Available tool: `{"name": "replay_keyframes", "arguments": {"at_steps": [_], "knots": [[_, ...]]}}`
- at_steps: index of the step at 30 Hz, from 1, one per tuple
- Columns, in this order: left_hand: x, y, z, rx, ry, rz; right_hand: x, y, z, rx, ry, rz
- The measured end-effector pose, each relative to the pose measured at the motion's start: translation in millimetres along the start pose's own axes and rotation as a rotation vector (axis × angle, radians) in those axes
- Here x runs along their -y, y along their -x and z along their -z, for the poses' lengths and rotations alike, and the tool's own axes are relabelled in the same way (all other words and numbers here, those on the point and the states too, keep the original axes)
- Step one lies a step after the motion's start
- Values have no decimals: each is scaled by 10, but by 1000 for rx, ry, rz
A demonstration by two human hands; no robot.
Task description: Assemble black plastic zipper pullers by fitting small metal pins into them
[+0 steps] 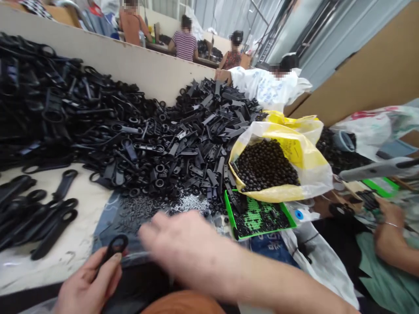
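Observation:
My left hand (93,281) is closed around a black plastic handle-like part with a ring end (118,242), and the ring sticks out above the thumb. Smeared by motion, my right hand (176,237) reaches across just beside a spread of small metal pins or screws (139,211) on a blue cloth (103,224). Its fingertips are too blurred to show whether they hold anything. Behind both hands rises a big heap of black plastic parts (183,148), some with ring ends, some flat and long. More ringed black parts (57,226) lie on the table to the left.
A yellow-and-white bag (314,179) full of small round dark pieces (266,168) stands right of the heap. In front of it is a green tray (234,222) with small black parts. A co-worker's arm (393,231) is at the right; other people sit beyond the pale board (124,65).

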State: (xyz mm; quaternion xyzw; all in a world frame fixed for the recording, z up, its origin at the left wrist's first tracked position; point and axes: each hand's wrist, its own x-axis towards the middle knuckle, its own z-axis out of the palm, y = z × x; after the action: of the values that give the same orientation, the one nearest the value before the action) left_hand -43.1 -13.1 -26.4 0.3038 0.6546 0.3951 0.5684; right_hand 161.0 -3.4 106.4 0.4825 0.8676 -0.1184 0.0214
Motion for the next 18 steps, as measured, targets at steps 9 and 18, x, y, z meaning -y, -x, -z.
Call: {"name": "replay_keyframes", "arguments": {"at_steps": [9,18], "knots": [[-307,103,-261,320,261,113,-1500,-381,-128,-156,120,-519],[-313,92,-201,402,501,285,-1599,-676,-347,-256,-90,-689]]}}
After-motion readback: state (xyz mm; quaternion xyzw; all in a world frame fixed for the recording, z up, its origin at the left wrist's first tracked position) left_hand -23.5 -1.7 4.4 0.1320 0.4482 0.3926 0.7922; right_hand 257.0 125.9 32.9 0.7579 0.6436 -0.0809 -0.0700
